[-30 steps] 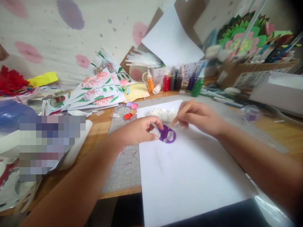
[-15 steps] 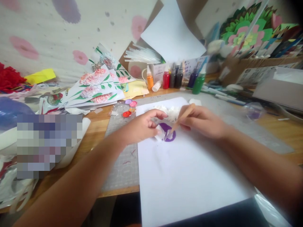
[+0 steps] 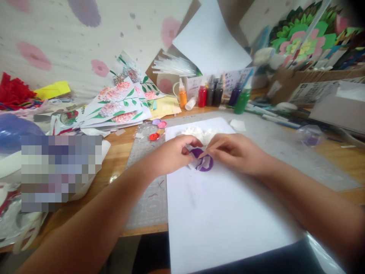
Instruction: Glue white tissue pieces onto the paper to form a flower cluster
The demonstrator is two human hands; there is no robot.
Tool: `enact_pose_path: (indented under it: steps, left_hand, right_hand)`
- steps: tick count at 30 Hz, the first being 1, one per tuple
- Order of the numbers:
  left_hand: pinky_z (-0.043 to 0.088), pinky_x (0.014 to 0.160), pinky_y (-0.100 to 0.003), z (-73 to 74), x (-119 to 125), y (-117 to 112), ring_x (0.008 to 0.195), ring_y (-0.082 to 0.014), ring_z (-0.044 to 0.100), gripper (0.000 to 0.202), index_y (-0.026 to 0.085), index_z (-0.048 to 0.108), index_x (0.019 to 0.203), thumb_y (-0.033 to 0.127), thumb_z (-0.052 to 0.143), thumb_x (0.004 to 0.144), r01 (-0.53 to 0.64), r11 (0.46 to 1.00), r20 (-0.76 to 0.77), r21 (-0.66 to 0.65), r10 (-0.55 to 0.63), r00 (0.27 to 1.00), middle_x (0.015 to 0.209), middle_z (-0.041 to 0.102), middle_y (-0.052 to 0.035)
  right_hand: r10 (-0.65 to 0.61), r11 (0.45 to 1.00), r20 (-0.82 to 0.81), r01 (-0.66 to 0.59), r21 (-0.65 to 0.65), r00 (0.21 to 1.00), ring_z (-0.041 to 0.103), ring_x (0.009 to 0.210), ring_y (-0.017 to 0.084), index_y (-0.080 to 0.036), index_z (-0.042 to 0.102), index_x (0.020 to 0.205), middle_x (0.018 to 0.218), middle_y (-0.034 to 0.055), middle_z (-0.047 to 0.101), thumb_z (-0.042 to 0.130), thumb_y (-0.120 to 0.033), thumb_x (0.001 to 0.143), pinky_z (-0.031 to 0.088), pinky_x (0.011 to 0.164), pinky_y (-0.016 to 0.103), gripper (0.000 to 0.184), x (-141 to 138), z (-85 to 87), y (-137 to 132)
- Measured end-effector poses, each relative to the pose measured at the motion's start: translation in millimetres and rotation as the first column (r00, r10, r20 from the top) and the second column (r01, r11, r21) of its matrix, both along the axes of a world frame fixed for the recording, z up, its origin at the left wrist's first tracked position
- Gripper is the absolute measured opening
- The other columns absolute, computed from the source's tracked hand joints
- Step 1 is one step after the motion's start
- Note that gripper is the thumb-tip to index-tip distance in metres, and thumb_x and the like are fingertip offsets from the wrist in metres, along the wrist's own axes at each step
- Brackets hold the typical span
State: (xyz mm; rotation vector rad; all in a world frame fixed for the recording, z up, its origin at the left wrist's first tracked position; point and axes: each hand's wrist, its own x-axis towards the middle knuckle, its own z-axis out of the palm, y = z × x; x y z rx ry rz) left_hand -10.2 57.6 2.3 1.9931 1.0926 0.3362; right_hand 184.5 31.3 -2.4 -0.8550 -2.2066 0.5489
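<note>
A round purple patch (image 3: 210,166), too blurred to tell whether paint or a dish of it, lies on the large white sheet (image 3: 225,224), with small white paper scraps (image 3: 204,163) across it. My left hand (image 3: 176,154) is at its left edge, thumb and forefinger closed on a white scrap (image 3: 193,164). From the right, my right hand (image 3: 235,152) grips a flat wooden stick (image 3: 217,146), its tip over the patch. Crumpled white tissue pieces (image 3: 191,131) sit just behind my hands.
A paint palette (image 3: 144,131) stands to the left on a grey cutting mat (image 3: 146,205). Paint bottles (image 3: 202,96) line the back. Flower pictures (image 3: 122,102) lie at the back left, a grey-white box (image 3: 339,102) at the right. Loose materials crowd the left.
My right hand has come lower and closer to the purple patch, and the wooden stick now lies flatter. The left hand stays nearly where it was. The view has shifted slightly.
</note>
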Motion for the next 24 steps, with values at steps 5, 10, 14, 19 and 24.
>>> enact_pose_path:
  steps: [5,10,14,19,24]
  left_hand:
    - [0.041,0.049,-0.021,0.2,-5.3,-3.7,0.067,-0.0118,0.054,0.038,0.03,0.05,0.107,0.017,0.049,0.071,-0.063,0.996,0.021,0.068,0.061,0.998,0.092,0.055,-0.0009]
    - [0.042,0.051,-0.021,12.4,-15.6,-9.4,0.069,-0.0104,0.052,0.05,0.036,0.043,0.116,0.015,0.051,0.071,-0.103,0.994,0.109,0.031,0.1,0.989,0.103,0.053,-0.0004]
    - [0.045,0.065,-0.024,17.1,-13.8,-8.5,0.079,-0.0121,0.054,0.032,0.024,0.056,0.097,0.011,0.051,0.069,-0.061,0.993,0.172,-0.102,0.078,0.982,0.095,0.057,-0.0006]
    - [0.042,0.061,-0.02,13.2,-12.1,-2.8,0.072,-0.0094,0.053,0.024,0.021,0.06,0.085,0.008,0.051,0.067,-0.128,0.983,0.161,-0.131,0.149,0.976,0.076,0.054,0.0028]
    - [0.043,0.06,-0.021,9.0,-10.9,-1.1,0.069,-0.009,0.054,0.014,0.021,0.061,0.082,0.019,0.058,0.069,-0.134,0.982,0.123,-0.131,0.15,0.981,0.076,0.056,0.0026]
  right_hand:
    - [-0.037,0.998,0.002,0.037,0.043,0.999,0.058,0.066,0.008,-0.016,0.061,0.077,0.076,0.0022,0.063,0.047,-0.016,0.079,0.044,0.058,0.02,0.013,3.7,3.3,-1.7]
    - [-0.11,0.994,-0.117,0.112,0.011,0.987,0.054,0.063,0.008,-0.019,0.06,0.069,0.071,0.0016,0.06,0.048,-0.013,0.079,0.043,0.055,0.02,0.017,9.5,11.1,-4.3]
    - [-0.136,0.991,-0.168,0.133,-0.031,0.976,0.051,0.059,0.007,-0.019,0.06,0.069,0.067,0.0013,0.056,0.047,-0.011,0.079,0.04,0.049,0.019,0.019,11.5,12.5,-4.6]
    - [-0.052,0.999,-0.196,0.052,-0.004,0.979,0.053,0.062,0.007,-0.018,0.06,0.069,0.069,0.0013,0.056,0.048,-0.012,0.078,0.043,0.052,0.018,0.016,13.2,6.6,-1.7]
    - [-0.004,1.0,-0.168,0.002,-0.011,0.986,0.054,0.061,0.006,-0.017,0.059,0.069,0.07,0.0004,0.058,0.049,-0.01,0.077,0.044,0.055,0.017,0.015,12.5,3.0,-1.5]
